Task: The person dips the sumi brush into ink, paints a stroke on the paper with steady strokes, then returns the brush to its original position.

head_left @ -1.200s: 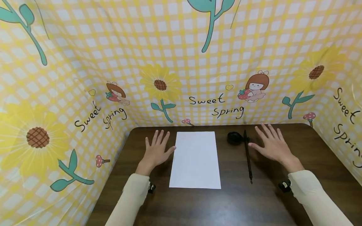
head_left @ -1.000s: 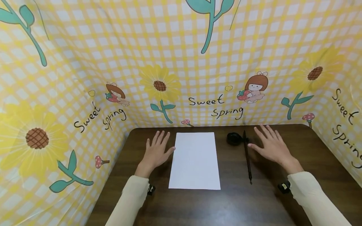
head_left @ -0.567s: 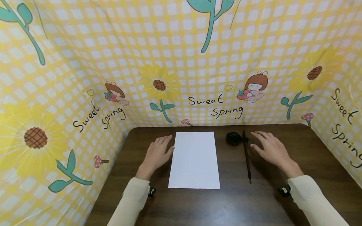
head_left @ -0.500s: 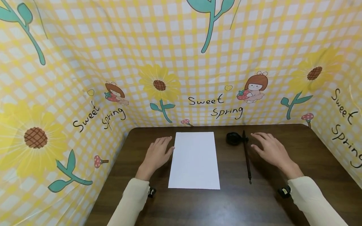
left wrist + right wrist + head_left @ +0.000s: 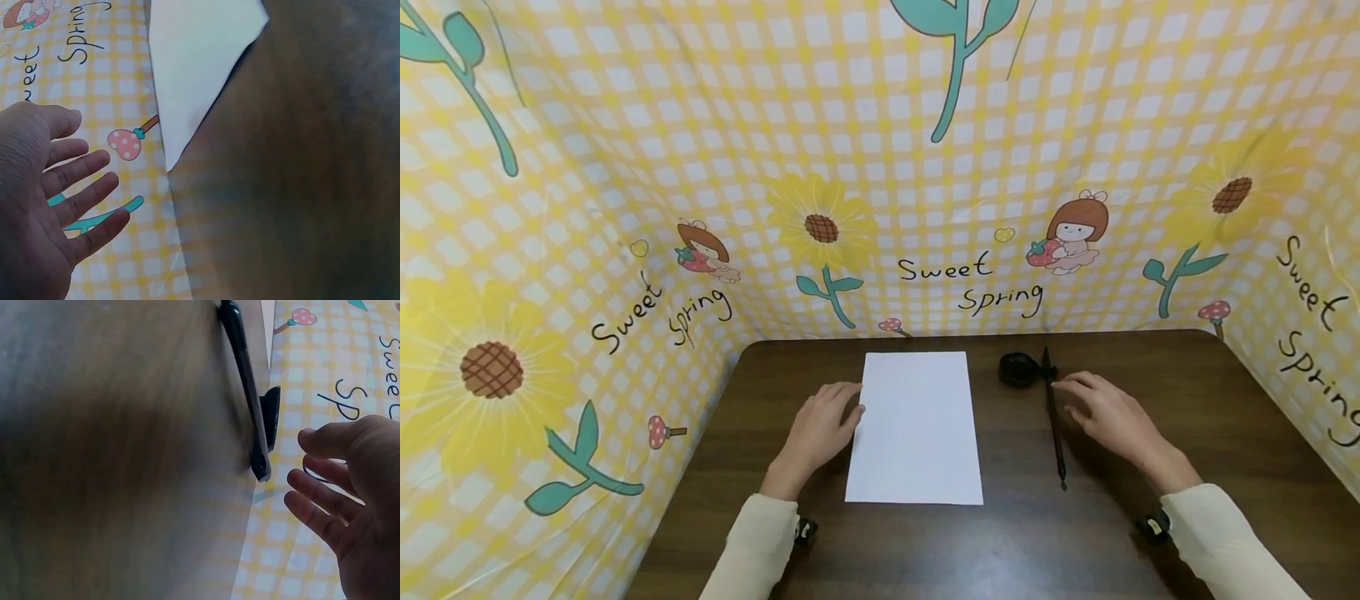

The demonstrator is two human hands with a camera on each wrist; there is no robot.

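Observation:
A white sheet of paper [image 5: 916,429] lies upright on the dark table between the hands. My left hand [image 5: 818,429] is at its left edge, the thumb and fingertips right at the border. In the left wrist view the left hand [image 5: 75,194] has its fingers spread and loosely bent, nothing in them. Right of the sheet a slim dark calligraphy brush [image 5: 1056,433] lies with its pointed end propped by a small black round dish [image 5: 1018,369]. My right hand [image 5: 1116,423] hovers beside the brush, fingers bent and holding nothing, as the right wrist view confirms.
A brown wooden table [image 5: 917,550] spreads in front. Behind it and at both sides hangs a yellow checked cloth [image 5: 925,183] printed with sunflowers and lettering. A small black device [image 5: 806,531] sits at the left wrist, another device [image 5: 1154,527] at the right.
Both hands lay spread flat earlier. Their fingers have since bent and drawn back toward the person, the right hand's fingertips coming nearer the brush. Paper, brush and dish stay put.

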